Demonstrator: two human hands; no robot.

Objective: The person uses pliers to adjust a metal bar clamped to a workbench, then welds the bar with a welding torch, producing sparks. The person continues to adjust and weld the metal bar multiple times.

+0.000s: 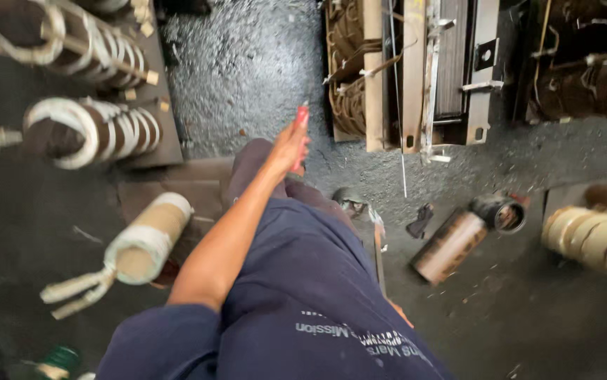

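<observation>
- One slim red tool [302,118] sticks up past the fingertips of the left hand [289,146]; the fingers lie together, wrapped on its lower part, so only the red tip shows, blurred.
- One bare forearm runs from the dark blue sleeve up to that hand, above a dark blue trouser leg [303,281].
- Right hand: out of sight.
- Just right of the tool, one wood-and-metal frame [416,70] packed with brown windings stands on the gritty grey floor [247,63].
- Left of the tool, two brown coils [92,130] wrapped in white tape lie on a board.
- Below-left of it, one cardboard-coloured cylinder [145,239] with white tape tails.
- Below-right, one rusty brown tube [451,246] beside a dark ring [500,213]; further right, one pale ribbed coil [599,239].
</observation>
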